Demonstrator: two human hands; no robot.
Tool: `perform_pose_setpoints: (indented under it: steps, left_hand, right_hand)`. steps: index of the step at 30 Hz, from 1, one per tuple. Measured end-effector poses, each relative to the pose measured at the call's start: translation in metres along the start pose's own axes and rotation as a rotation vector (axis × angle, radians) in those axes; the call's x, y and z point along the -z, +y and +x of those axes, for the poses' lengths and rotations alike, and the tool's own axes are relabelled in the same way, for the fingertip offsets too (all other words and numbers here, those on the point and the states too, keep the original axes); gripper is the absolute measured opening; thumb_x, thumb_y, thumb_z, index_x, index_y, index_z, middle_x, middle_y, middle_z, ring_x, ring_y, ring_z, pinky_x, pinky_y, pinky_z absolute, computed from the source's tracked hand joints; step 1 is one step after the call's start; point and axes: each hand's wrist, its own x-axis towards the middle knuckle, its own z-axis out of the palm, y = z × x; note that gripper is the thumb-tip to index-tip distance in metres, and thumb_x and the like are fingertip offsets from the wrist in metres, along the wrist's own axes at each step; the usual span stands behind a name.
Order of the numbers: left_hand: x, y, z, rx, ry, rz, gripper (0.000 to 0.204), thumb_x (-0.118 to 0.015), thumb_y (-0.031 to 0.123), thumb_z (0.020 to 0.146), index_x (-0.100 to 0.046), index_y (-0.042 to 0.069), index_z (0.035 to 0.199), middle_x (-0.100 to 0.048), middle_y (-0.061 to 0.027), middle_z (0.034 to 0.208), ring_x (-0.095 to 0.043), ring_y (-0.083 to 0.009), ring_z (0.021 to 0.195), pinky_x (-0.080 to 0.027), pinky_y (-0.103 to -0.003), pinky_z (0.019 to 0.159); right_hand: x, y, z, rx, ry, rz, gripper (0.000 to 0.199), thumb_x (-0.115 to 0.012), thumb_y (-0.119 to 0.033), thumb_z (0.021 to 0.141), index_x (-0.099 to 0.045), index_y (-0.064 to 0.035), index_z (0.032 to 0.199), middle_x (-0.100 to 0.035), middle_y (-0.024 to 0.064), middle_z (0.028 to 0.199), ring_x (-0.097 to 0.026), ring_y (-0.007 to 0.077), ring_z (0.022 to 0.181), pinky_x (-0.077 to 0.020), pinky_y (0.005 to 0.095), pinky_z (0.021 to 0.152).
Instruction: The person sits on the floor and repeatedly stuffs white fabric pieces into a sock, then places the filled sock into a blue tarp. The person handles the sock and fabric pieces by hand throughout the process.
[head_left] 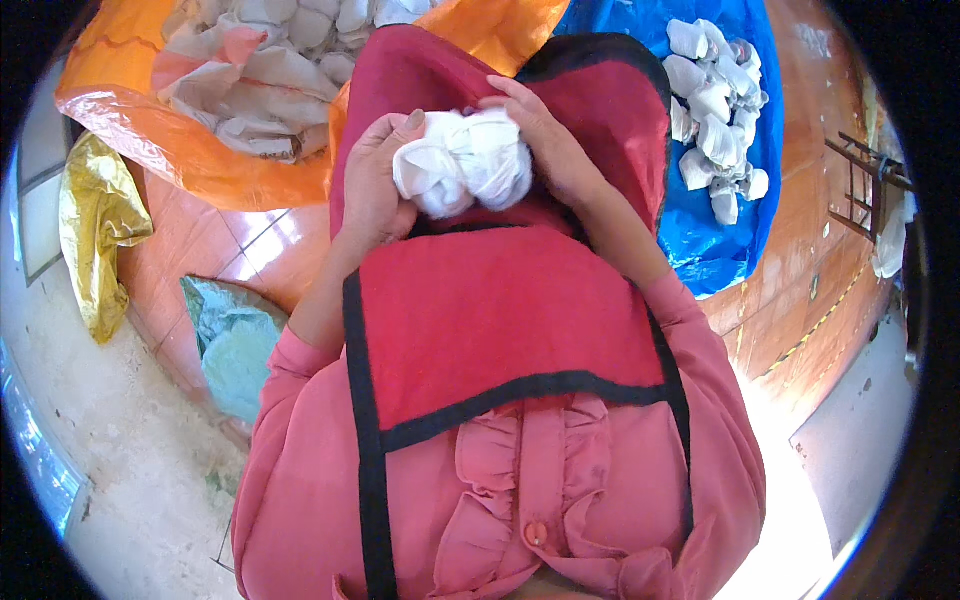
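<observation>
Above my lap I hold a white rolled cloth bundle [462, 165], soft and knitted-looking, made of two rounded lobes side by side. My left hand [377, 182] grips its left lobe, thumb on top and fingers curled beneath. Against the right lobe rests my right hand [548, 142], its fingers bent around the upper right edge; some fingertips are blurred or hidden. Whether the bundle is socks or gloves cannot be made out. Under it, a red apron [510, 320] with black trim covers my lap and chest.
At the far left, an orange plastic sheet [110, 120] bears a heap of white cloth pieces [290, 70]. Several white bundles [718, 110] lie on a blue sheet [730, 255] at right. A yellow bag [95, 235] and a green bag [240, 350] lie on the floor at left.
</observation>
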Motion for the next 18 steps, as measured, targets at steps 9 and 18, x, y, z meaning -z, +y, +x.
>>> perform_pose_setpoints:
  steps: [9,18]
  left_hand:
    - [-0.014,0.003,-0.002,0.078,0.175,0.083,0.01,-0.055,0.016,0.096,-0.054,0.007,0.091,-0.061,-0.0054,0.095,-0.061,-0.0133,0.084,-0.051,-0.031,0.067]
    - [-0.003,0.014,-0.006,-0.421,-0.045,1.047,0.015,-0.053,0.012,0.095,-0.061,0.003,0.103,-0.063,-0.0061,0.088,-0.061,-0.0122,0.081,-0.05,-0.027,0.069]
  right_hand:
    - [-0.013,-0.003,-0.014,0.26,-0.017,-0.29,0.076,-0.079,-0.01,0.071,-0.042,-0.0081,0.137,-0.048,0.0073,0.132,-0.045,0.0195,0.125,-0.035,0.0346,0.107]
    - [-0.006,0.012,-0.014,0.028,0.005,-0.251,0.056,-0.079,-0.01,0.075,-0.053,-0.0069,0.125,-0.06,0.0049,0.115,-0.057,0.016,0.106,-0.0449,0.0319,0.095]
